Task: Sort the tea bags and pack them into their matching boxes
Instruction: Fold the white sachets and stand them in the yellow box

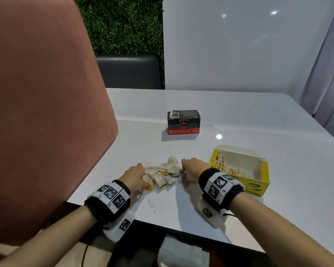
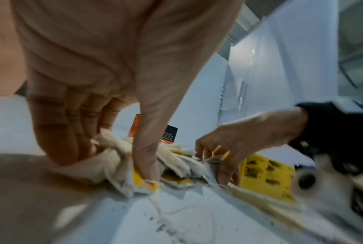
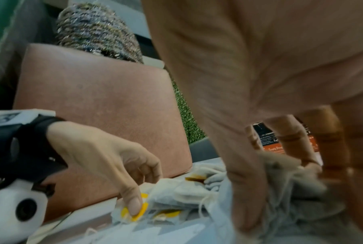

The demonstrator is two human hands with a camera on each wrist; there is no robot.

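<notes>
A pile of pale tea bags (image 1: 165, 174), some with yellow tags, lies on the white table (image 1: 239, 116) near its front edge. My left hand (image 1: 143, 178) grips the pile's left side, the fingers behind the bags and the thumb (image 2: 146, 171) down on a yellow tag (image 3: 144, 209). My right hand (image 1: 183, 170) pinches the bags on the pile's right side (image 3: 280, 186). To the right lies an open yellow box (image 1: 258, 186) with tea bags inside. A shut black and red box (image 1: 183, 122) stands farther back in the middle.
A pink chair back (image 1: 46, 112) rises at the table's left edge. White wall panels (image 1: 239, 45) stand behind the table. Dark tea crumbs (image 1: 152, 205) speckle the table in front of the pile. A white cloth (image 1: 181, 253) lies below the front edge.
</notes>
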